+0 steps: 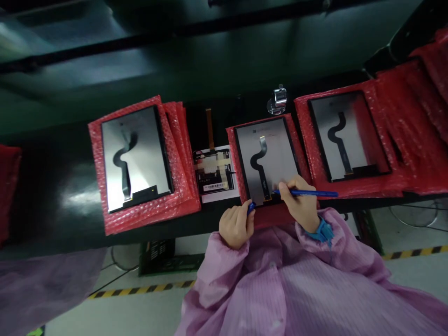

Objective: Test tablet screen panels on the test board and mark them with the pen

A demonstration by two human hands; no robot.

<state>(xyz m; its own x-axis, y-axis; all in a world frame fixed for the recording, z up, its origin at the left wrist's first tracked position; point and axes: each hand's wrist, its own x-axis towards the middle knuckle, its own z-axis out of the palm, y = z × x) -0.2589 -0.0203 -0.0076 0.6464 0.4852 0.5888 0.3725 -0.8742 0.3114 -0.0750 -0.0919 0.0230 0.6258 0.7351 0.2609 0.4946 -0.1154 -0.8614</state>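
In front of me lies a display panel (280, 149), grey-backed with a curved black flex cable (258, 165), on a red bubble-wrap bag (235, 144). My right hand (298, 201) grips a blue pen (315, 192), its tip at the panel's lower edge near the cable's foot. My left hand (236, 225) is closed around a small blue pen cap (251, 207) at the panel's lower left corner. A blue band (322, 232) circles my right wrist.
Left and right lie more panels (147, 154) (357, 116) on stacked red bags. Between stands a small circuit assembly (213, 170) with an orange flex strip (210, 128). A shiny metal tally counter (279, 99) sits behind the middle panel. More red bags (416, 116) pile up far right.
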